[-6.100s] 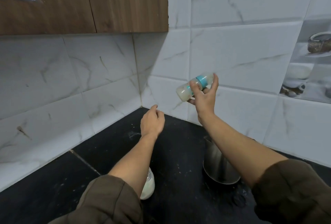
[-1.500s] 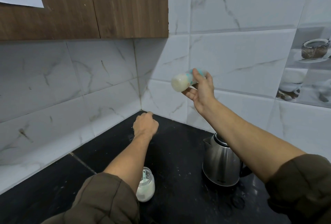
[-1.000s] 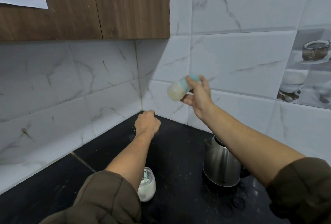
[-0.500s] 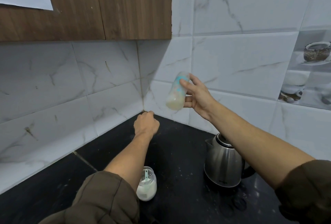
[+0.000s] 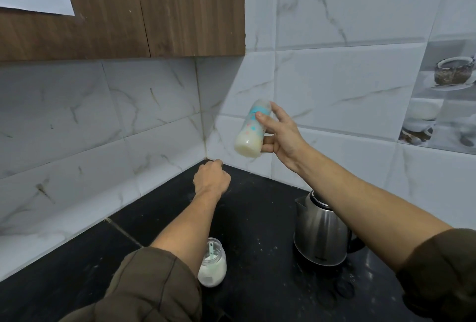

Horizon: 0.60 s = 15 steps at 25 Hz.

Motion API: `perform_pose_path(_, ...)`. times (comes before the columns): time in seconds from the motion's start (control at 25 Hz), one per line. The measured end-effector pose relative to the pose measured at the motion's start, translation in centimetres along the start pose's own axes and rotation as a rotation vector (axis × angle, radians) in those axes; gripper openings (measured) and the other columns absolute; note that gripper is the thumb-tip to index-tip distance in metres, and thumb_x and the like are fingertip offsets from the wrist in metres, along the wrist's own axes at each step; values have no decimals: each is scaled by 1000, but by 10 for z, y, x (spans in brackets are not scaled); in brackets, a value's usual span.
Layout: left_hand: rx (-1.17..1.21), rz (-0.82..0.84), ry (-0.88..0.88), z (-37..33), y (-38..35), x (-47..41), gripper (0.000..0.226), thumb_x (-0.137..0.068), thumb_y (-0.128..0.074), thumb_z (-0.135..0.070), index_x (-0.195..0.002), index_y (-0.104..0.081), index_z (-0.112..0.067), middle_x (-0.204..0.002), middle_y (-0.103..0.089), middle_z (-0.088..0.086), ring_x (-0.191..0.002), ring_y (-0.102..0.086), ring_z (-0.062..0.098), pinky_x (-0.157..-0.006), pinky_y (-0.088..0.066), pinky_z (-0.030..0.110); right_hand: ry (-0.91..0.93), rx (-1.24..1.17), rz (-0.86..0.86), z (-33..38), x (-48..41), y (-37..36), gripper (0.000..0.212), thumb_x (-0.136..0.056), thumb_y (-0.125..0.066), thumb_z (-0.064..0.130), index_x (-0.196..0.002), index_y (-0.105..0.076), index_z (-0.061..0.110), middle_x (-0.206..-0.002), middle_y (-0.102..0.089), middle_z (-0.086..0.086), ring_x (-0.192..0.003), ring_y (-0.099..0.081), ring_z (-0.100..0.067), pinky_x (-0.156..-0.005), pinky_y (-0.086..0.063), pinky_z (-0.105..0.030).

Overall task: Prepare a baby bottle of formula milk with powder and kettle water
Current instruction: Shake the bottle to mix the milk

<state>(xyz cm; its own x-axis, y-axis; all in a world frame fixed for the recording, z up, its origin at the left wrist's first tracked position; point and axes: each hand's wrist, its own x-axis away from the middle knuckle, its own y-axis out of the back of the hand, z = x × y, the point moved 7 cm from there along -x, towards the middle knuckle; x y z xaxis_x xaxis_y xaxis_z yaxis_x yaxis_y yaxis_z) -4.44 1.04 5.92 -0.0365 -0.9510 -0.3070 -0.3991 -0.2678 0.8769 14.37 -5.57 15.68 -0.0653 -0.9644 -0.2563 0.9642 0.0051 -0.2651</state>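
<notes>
Half second on: swung bottle [image 5: 251,131] from sideways toward upright, base down, milky mix pooled low. Gripped by right hand [image 5: 282,136], fingers [image 5: 268,139] wrapped round, high above counter [image 5: 257,218] back corner. Left hand [image 5: 211,182] curled, empty. Mixing probably near done.

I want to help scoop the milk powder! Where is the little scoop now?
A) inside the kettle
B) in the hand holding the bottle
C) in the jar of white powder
C: the pale scoop stands in the powder jar; the right hand grips only the bottle.
</notes>
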Motion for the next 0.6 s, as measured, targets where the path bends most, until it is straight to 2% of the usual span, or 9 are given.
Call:
perform_pose_path(0.08,-6,1,-4,2,-1,1,42,-97,-46,-10,-135,-64,-15,-126,-68,9,-116,-61,30,-93,-55,46,-2,-210,-233,3,-5,18,65,-96,-78,30,-153,-45,24,-134,-64,-17,-92,-80,-37,-70,-65,-43)
perform_pose_path(0.12,-16,0,-4,4,-1,1,42,-96,-47,-10,-135,-64,-15,-126,-68,9,-116,-61,29,-93,-55,46,-9,-305,-297,1,-8,25,60,-98,-76,29,-150,-47,21,-136,-63,-17,-93,-79,-36,-71,-66,-44)
perform_pose_path(0.2,-32,1,-3,6,0,0,43,-97,-47,-10,-136,-64,-15,-127,-68,9,-117,-60,29,-93,-55,45,-49,-278,-240,0,-8,23,54,-99,-74,29,-147,-49,19,-132,-65,-17,-93,-79,-35,-71,-66,-45)
perform_pose_path(0.32,-29,6,1,5,1,-3,42,-97,-47,-11,-134,-64,-15,-124,-69,8,-115,-61,29,-92,-55,45,-66,69,47,-1,-2,2,65,-92,-80,32,-150,-51,27,-123,-71,-18,-88,-79,-36,-69,-65,-44)
perform_pose_path(0.36,-28,5,-3,3,3,-3,40,-96,-47,-11,-133,-64,-15,-122,-69,8,-113,-62,29,-91,-55,45,-52,88,71,0,-2,-1,68,-91,-81,32,-152,-50,29,-124,-72,-18,-88,-79,-37,-68,-65,-44)
perform_pose_path(0.4,-25,4,-9,1,4,-4,40,-97,-47,-12,-132,-65,-15,-121,-70,8,-112,-62,29,-91,-56,45,-34,39,22,2,-4,1,70,-92,-81,31,-154,-48,28,-128,-70,-18,-88,-79,-36,-68,-65,-44)
perform_pose_path(0.52,-21,-5,-12,0,5,-4,39,-97,-47,-12,-131,-65,-14,-121,-70,9,-113,-62,30,-89,-55,45,-10,-280,-279,4,-13,20,64,-96,-78,29,-151,-47,20,-138,-63,-18,-92,-80,-36,-71,-66,-44)
perform_pose_path(0.6,-25,0,-1,3,4,-3,40,-97,-47,-13,-133,-64,-14,-123,-69,9,-114,-61,30,-91,-55,45,-15,-257,-255,5,-13,17,63,-96,-78,29,-151,-48,20,-137,-64,-18,-91,-80,-36,-70,-65,-44)
